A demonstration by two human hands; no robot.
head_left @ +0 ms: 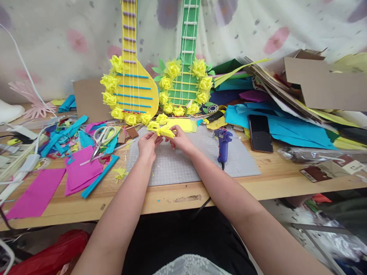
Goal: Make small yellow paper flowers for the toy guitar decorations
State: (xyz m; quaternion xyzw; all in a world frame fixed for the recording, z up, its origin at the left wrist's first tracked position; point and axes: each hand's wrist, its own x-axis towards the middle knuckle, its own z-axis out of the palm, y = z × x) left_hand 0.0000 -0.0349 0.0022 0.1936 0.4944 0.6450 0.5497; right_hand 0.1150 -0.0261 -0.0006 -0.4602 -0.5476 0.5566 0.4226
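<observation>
Over the grey cutting mat [179, 166] I hold a piece of folded yellow crepe paper [166, 132] between both hands. My left hand [149, 146] pinches its left end, where the paper bunches up like a petal. On the other end, the fingers of my right hand [181, 139] are closed. Just behind my hands lie a finished yellow paper flower [162, 119] and a flat yellow paper sheet [185, 125]. A blue glue gun [223, 145] rests on the mat to the right.
A yellow paper guitar [138, 90] and a green one [185, 80], both trimmed with yellow flowers, lean at the back. Scissors [102, 137] lie on magenta paper [83, 169] at left. A phone [261, 133] and blue paper [293, 127] lie at right.
</observation>
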